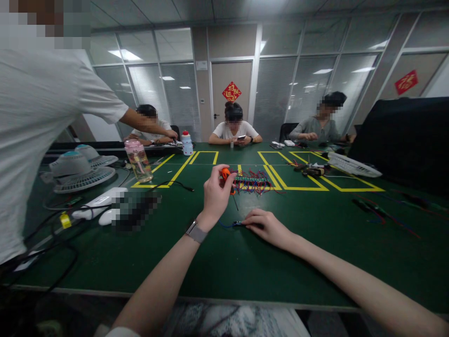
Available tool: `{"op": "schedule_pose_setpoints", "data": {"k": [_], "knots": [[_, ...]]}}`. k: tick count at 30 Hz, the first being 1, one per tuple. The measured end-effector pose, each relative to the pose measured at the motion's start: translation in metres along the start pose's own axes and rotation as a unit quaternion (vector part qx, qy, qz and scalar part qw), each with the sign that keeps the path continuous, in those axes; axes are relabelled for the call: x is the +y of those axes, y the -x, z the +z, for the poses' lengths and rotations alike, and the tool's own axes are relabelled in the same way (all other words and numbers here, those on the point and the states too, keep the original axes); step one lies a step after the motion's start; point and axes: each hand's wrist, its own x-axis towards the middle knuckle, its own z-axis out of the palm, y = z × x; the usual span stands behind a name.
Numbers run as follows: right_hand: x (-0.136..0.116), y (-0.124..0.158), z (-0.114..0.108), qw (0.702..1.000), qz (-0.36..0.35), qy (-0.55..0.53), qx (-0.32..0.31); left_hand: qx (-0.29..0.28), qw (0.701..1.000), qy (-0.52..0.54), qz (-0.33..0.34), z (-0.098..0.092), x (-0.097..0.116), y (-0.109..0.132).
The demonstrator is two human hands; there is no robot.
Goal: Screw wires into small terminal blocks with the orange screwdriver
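Observation:
My left hand (216,193) is raised above the green table (245,262), fingers wrapped round an orange-handled screwdriver (226,177) whose thin shaft points down toward the table. My right hand (267,225) lies on the table, fingers pressed down on a small dark connector with blue wire (234,224). The screwdriver tip hangs just above and left of that connector. A bundle of red, blue and green wired parts (253,181) lies just beyond my hands.
A person in white stands close at the left, an arm stretched over the table. Three more people sit at the far side. Two fans (82,171), a pink bottle (138,160), cables, a white bottle (187,142), a keyboard (352,164) and a dark monitor (403,135) ring the table.

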Motion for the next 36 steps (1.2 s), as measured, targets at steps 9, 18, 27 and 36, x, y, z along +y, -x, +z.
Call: {"op": "schedule_pose_setpoints", "data": {"k": [9,18,27,36], "knots": [[0.002,0.001,0.004,1.000,-0.001,-0.013,0.020,0.004,0.994,0.093,-0.057,0.003,-0.003,-0.003],[0.000,0.001,0.004,1.000,0.010,-0.006,0.023,-0.050,0.995,0.073,-0.051,0.007,0.001,0.004],[0.000,0.002,0.005,0.997,0.064,-0.014,0.030,-0.078,0.993,0.074,-0.047,0.012,-0.001,0.011],[-0.002,0.001,0.005,0.995,0.092,-0.026,0.034,-0.078,0.993,0.076,-0.040,0.014,-0.002,0.012]]}}
